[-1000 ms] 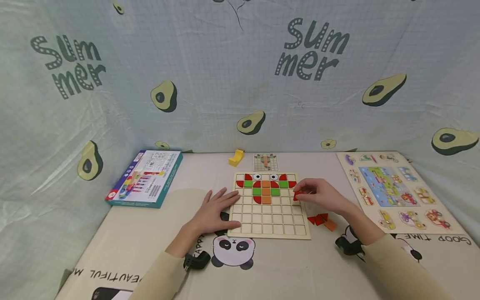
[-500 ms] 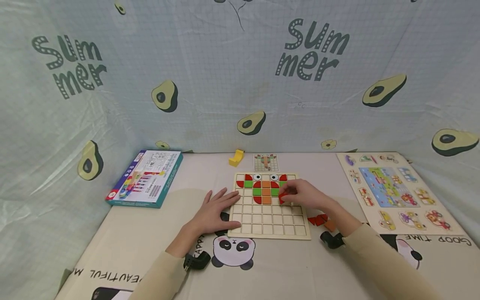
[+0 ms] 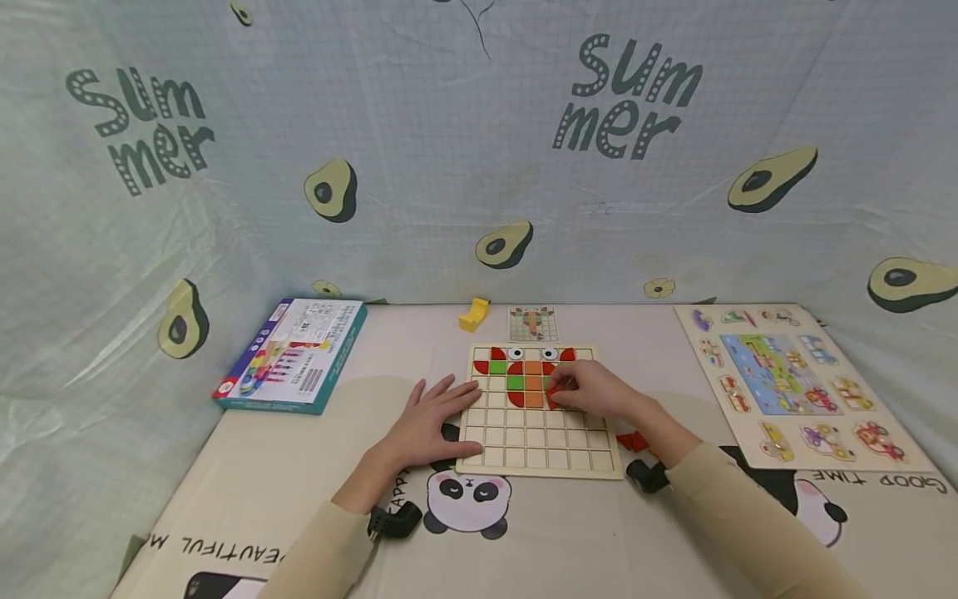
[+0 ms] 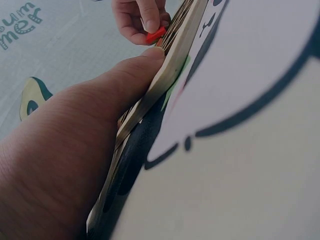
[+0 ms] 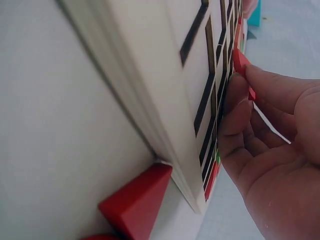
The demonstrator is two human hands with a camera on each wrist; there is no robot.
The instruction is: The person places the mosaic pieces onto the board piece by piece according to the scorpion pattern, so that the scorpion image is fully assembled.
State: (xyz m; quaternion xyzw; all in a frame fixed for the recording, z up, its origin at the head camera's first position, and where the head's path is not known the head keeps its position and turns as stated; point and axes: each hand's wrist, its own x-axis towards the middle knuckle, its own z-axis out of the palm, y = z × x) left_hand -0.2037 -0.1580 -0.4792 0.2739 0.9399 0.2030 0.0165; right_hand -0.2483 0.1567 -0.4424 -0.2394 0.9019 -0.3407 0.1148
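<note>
A wooden grid board (image 3: 535, 460) lies on the table, its upper cells filled with red, green and orange blocks and two eye pieces. My right hand (image 3: 595, 391) pinches a small red block (image 5: 241, 62) between thumb and fingers, low over the board beside the orange column. The left wrist view also shows this red block (image 4: 156, 35) at the fingertips. With fingers spread, my left hand (image 3: 428, 424) rests on the board's left edge, and its thumb (image 4: 135, 75) lies along the near side. The right hand hides part of the board's right side.
Loose red blocks (image 3: 632, 441) lie right of the board, partly behind my right wrist. A small pattern card (image 3: 533, 324) and a yellow piece (image 3: 474, 315) lie beyond it. A boxed set (image 3: 292, 358) is at left, a picture puzzle board (image 3: 793, 387) at right.
My right hand has carried the red block leftward over the board, from its right edge to beside the orange column. The left hand has stayed in place.
</note>
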